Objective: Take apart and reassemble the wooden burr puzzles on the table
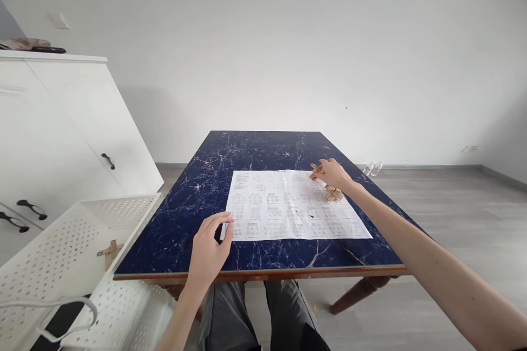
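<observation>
My right hand (334, 173) reaches to the far right part of a large printed sheet (267, 205), with its fingers closed on a small wooden block puzzle (315, 171). Just nearer to me, below that hand, a second small wooden block puzzle (334, 193) of interlocked pieces sits on the sheet. My left hand (211, 244) rests at the sheet's near left corner, its fingers curved and its thumb a little apart from them. Those fingertips touch the paper. The sheet shows rows of small print and figures, too small to read, and has creases and a few dark marks.
The sheet lies on a dark blue marbled table (263, 148) with a wooden edge. At left stand a white cabinet (74, 120) and a white perforated bin (45, 247) holding a wooden piece (110, 249) and a cable (41, 303). Clear bottles (373, 168) stand beyond the table's right side.
</observation>
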